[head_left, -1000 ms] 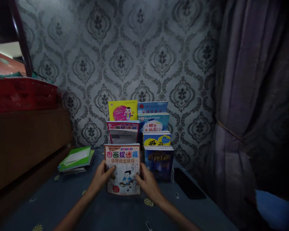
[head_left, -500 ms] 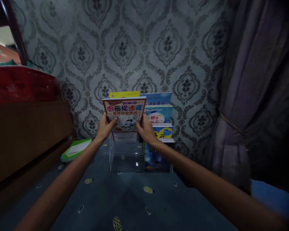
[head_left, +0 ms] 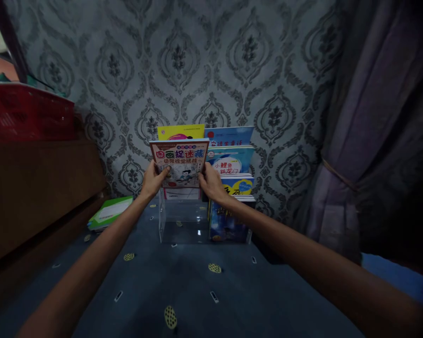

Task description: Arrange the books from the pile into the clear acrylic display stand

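Observation:
Both hands hold a picture book (head_left: 180, 162) with a brown-edged cover and colourful lettering, upright and tipped back a little. My left hand (head_left: 152, 180) grips its left edge, thumb on the cover. On the right edge, my right hand (head_left: 211, 182) is closed the same way. The book is over the left column of a clear tiered rack (head_left: 183, 232), in front of a yellow book (head_left: 181, 132). Stacked in the right column are a light blue book (head_left: 238, 162), a blue book (head_left: 229, 136), a yellow-and-blue book (head_left: 241, 184) and a dark blue book (head_left: 229, 223).
A green book stack (head_left: 111, 212) lies left of the rack on the dark patterned cloth (head_left: 151, 281). Further left, a red basket (head_left: 28, 112) stands on a brown wooden cabinet (head_left: 38, 192). Patterned wallpaper (head_left: 211, 61) rises behind, and a tied curtain (head_left: 341, 188) hangs at right.
The held book has lowered slightly against the yellow book behind it, so more of that one shows. My view has shifted a little; both hands keep their grip.

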